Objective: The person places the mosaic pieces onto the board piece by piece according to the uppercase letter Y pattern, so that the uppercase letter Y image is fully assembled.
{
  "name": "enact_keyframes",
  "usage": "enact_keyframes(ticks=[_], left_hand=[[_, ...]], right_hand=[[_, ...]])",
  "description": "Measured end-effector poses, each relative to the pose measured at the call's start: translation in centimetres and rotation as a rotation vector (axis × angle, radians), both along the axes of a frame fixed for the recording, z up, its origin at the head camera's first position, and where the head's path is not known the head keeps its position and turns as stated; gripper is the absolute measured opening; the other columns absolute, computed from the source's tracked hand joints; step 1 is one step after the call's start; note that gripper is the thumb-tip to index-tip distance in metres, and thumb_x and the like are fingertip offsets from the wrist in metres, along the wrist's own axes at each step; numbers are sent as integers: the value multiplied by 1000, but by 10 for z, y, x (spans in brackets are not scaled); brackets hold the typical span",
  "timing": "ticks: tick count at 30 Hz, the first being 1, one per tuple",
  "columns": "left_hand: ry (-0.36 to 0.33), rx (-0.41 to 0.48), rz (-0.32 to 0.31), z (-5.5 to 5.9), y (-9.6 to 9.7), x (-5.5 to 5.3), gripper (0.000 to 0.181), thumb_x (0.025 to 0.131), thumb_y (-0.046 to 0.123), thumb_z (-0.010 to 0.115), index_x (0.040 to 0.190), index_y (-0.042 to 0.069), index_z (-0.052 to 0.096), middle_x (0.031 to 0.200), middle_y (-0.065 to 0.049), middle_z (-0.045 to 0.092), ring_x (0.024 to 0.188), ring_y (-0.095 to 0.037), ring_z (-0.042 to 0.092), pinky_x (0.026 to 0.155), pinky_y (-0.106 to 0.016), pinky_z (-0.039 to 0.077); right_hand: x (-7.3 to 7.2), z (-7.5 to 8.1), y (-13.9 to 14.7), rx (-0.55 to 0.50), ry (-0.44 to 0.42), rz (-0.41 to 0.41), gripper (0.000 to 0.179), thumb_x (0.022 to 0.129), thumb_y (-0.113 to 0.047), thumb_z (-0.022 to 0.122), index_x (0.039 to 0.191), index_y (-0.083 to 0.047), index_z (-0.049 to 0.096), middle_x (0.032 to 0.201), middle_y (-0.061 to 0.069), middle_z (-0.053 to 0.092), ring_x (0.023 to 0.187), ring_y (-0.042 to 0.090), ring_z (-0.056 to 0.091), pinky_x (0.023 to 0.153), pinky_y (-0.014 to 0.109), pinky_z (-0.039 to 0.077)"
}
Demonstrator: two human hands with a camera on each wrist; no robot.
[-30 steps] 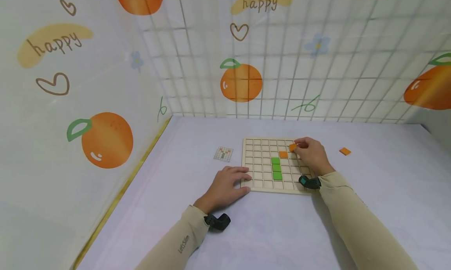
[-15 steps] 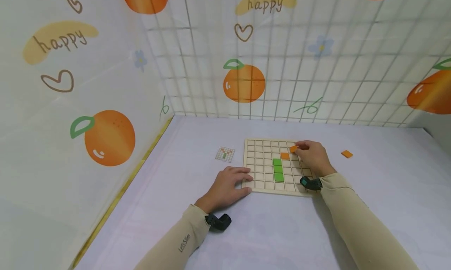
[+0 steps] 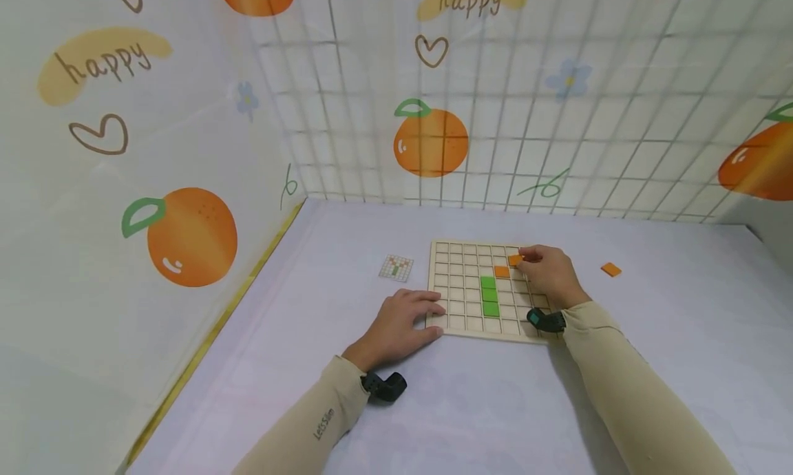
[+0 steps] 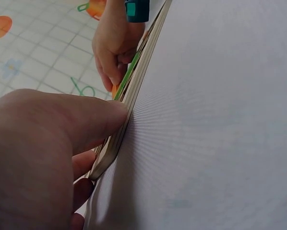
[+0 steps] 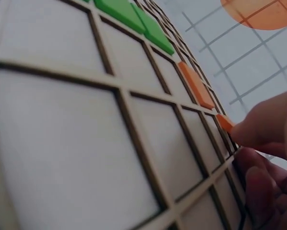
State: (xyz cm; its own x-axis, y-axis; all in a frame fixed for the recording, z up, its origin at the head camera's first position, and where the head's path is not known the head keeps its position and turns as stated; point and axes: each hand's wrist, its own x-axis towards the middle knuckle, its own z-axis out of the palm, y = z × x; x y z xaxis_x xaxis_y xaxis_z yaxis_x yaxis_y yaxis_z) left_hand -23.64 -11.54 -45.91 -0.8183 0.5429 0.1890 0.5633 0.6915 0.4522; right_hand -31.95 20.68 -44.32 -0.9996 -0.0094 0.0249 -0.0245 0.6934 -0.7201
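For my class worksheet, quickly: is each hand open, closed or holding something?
Left hand: open, resting against the gridded wooden board.
Right hand: pinching an orange square tile.

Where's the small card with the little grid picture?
In the head view, the card lies on the table, just left of the wooden board and beyond the left hand.

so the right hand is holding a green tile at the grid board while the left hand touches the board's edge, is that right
Not quite: the tile held by the right hand is orange, not green, as the right wrist view shows. The rest stands: it is at the grid board, and the left hand touches the board's edge.
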Motion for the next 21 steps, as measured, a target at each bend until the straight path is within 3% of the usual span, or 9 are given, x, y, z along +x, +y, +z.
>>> enact_keyframes(ticks=[14, 21], left_hand=[[-1, 2, 0, 3, 0, 2, 34, 94, 38, 66, 125, 24, 70, 146, 8, 53, 127, -21, 47, 102, -47, 37], [-8, 3, 7, 2, 0, 2, 33, 94, 37, 66, 125, 24, 70, 146, 8, 54, 128, -21, 47, 104, -48, 37]], right_hand=[[-1, -1, -2, 13, 20, -7, 42, 97, -14, 56, 135, 4, 59, 128, 25, 61, 119, 38, 54, 98, 52, 44], [4, 0, 1, -43, 44, -19, 40, 99, -17, 55, 133, 1, 61, 126, 23, 62, 113, 36, 55, 91, 48, 47]])
